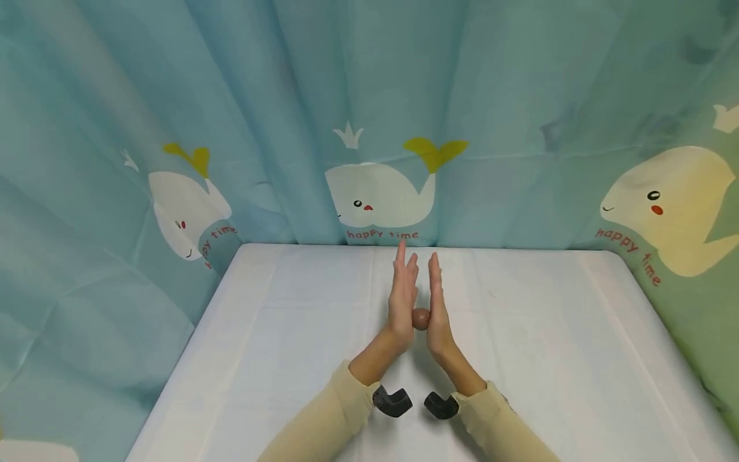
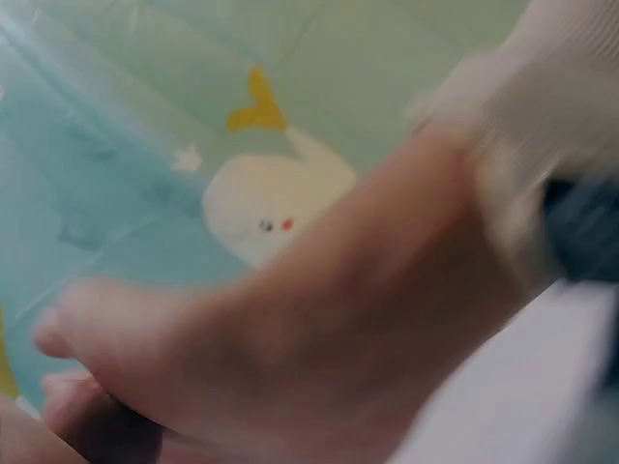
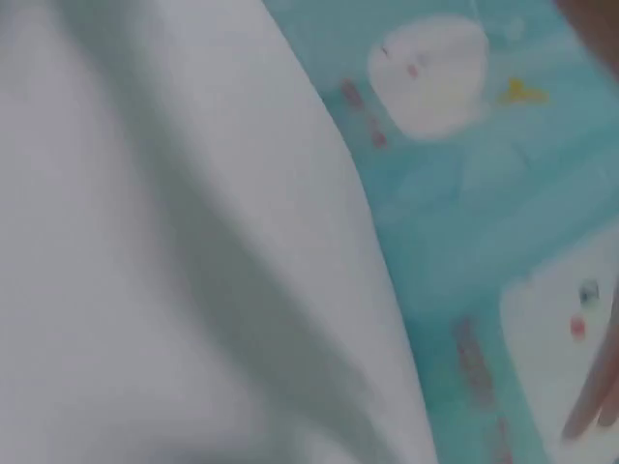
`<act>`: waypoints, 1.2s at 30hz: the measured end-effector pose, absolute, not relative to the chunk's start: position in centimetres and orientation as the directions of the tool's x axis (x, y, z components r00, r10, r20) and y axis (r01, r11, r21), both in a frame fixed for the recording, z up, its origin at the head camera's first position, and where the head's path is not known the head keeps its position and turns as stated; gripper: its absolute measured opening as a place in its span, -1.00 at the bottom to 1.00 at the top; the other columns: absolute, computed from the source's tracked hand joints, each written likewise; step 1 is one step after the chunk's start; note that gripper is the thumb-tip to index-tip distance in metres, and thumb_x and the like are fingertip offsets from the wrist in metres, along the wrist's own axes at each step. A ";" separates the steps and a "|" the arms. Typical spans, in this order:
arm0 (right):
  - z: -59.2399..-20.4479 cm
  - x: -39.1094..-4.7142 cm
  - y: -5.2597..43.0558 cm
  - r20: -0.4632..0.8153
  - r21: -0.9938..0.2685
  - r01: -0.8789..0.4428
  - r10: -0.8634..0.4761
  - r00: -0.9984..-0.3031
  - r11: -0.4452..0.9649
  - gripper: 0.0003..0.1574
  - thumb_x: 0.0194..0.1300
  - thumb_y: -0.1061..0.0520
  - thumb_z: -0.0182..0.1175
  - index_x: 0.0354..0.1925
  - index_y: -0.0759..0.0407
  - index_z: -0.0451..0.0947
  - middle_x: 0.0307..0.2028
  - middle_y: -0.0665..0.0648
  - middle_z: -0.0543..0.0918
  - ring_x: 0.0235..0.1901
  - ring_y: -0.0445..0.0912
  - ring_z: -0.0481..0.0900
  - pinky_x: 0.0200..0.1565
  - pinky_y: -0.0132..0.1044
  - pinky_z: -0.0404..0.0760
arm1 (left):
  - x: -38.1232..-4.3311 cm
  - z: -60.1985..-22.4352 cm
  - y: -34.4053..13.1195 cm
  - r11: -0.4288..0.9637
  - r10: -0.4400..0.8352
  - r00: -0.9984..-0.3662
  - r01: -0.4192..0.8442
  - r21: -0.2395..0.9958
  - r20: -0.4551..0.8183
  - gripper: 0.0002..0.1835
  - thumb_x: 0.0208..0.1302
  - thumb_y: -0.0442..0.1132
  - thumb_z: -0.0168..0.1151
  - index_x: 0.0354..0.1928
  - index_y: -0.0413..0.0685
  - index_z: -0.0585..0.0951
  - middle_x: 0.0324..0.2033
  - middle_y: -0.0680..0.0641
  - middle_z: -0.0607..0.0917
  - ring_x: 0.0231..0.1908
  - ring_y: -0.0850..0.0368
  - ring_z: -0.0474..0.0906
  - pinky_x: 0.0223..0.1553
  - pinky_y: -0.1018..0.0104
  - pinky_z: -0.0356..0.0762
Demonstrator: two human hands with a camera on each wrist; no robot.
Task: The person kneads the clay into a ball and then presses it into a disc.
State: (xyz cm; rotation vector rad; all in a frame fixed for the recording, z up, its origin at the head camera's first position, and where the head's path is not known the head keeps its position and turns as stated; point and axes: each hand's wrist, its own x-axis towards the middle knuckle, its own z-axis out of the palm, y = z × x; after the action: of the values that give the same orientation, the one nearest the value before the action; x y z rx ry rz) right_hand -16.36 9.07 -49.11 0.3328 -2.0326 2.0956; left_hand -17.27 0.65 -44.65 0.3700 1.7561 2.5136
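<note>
A small, smooth brown ball [image 1: 421, 319] sits between my two palms above the table; its material cannot be told. My left hand [image 1: 401, 301] stands with fingers straight and pointing away, its palm against the ball's left side. Facing it, my right hand [image 1: 437, 314] presses the other side, fingers also straight. Both hands touch the ball near the heels of the palms, and the fingertips stay apart. In the left wrist view the right hand [image 2: 280, 338] is blurred, with the dark ball [image 2: 121, 430] partly hidden below it. The right wrist view catches only some fingers [image 3: 595, 391] at its edge.
A white-covered table [image 1: 306, 308] lies under the hands. Behind and beside it hangs a blue-green curtain [image 1: 508, 96] printed with whales. Black curved pieces [image 1: 392, 402] stick out at both wrists by the beige sleeves [image 1: 329, 417].
</note>
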 end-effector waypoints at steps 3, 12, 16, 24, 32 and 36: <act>-48.2 -14.8 8.3 0.304 -0.952 -0.300 -0.059 -0.951 -0.059 -0.32 0.70 -0.09 -0.59 0.66 -0.29 -0.32 0.64 -0.07 -0.17 0.44 -0.22 0.15 0.34 -0.20 0.21 | -18.3 -45.5 0.6 -0.261 0.136 -0.969 0.168 0.951 0.208 -0.36 0.66 0.14 -0.54 0.67 0.22 -0.17 0.63 -0.02 -0.09 0.60 -0.05 -0.20 0.52 -0.20 -0.29; -46.3 -17.1 10.0 0.379 -0.925 -0.380 0.028 -0.925 -0.023 -0.30 0.68 -0.08 -0.56 0.67 -0.20 -0.28 0.64 -0.11 -0.14 0.61 -0.15 -0.31 0.51 0.14 -0.37 | -17.1 -48.2 1.7 -0.134 0.253 -0.949 0.160 0.978 0.190 -0.33 0.65 0.18 -0.62 0.67 0.20 -0.21 0.64 0.00 -0.15 0.50 0.10 0.08 0.30 0.12 0.24; -48.2 -18.3 10.8 0.338 -0.941 -0.339 0.054 -0.939 -0.011 -0.31 0.68 -0.02 -0.59 0.67 -0.11 -0.24 0.65 -0.06 -0.22 0.57 -0.26 -0.43 0.51 0.06 -0.44 | -16.4 -46.9 1.8 -0.254 0.279 -0.940 0.124 0.959 0.196 -0.32 0.65 0.20 -0.58 0.67 0.19 -0.20 0.64 -0.05 -0.14 0.60 0.01 -0.20 0.53 -0.11 -0.24; -49.4 -15.5 8.8 0.367 -0.927 -0.359 -0.067 -0.928 -0.106 -0.30 0.70 -0.10 -0.58 0.68 -0.15 -0.33 0.65 0.07 -0.24 0.37 -0.34 0.21 -0.04 -0.52 0.31 | -18.0 -45.3 0.9 -0.217 0.182 -0.907 0.339 0.915 0.379 -0.33 0.66 0.09 -0.57 0.67 0.05 -0.25 0.64 -0.04 -0.20 0.61 -0.01 -0.29 0.53 -0.17 -0.32; -45.9 -16.9 9.3 0.427 -0.902 -0.425 -0.011 -0.904 -0.069 -0.31 0.69 -0.08 -0.58 0.67 -0.23 -0.34 0.64 -0.17 -0.20 0.60 -0.18 -0.36 0.50 0.12 -0.38 | -17.7 -48.2 1.3 -0.175 0.239 -0.925 0.256 0.951 0.294 -0.34 0.66 0.08 -0.57 0.67 0.11 -0.27 0.64 -0.01 -0.22 0.56 0.04 -0.01 0.49 -0.01 -0.01; -48.1 -18.2 9.8 0.376 -0.926 -0.376 0.007 -0.927 -0.034 -0.31 0.70 -0.01 -0.56 0.67 -0.13 -0.32 0.65 -0.05 -0.25 0.57 -0.27 -0.38 0.50 -0.18 -0.29 | -16.8 -47.9 1.1 -0.240 0.285 -0.924 0.188 0.952 0.255 -0.34 0.66 0.09 -0.58 0.67 0.16 -0.30 0.64 -0.05 -0.23 0.61 0.02 -0.30 0.54 -0.07 -0.28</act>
State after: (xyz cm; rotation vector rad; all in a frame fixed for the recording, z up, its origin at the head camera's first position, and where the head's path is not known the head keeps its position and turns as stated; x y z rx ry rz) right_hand -18.16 9.80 -48.07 0.3915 -1.9744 2.0455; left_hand -16.84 1.11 -47.88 0.5918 1.8961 2.3522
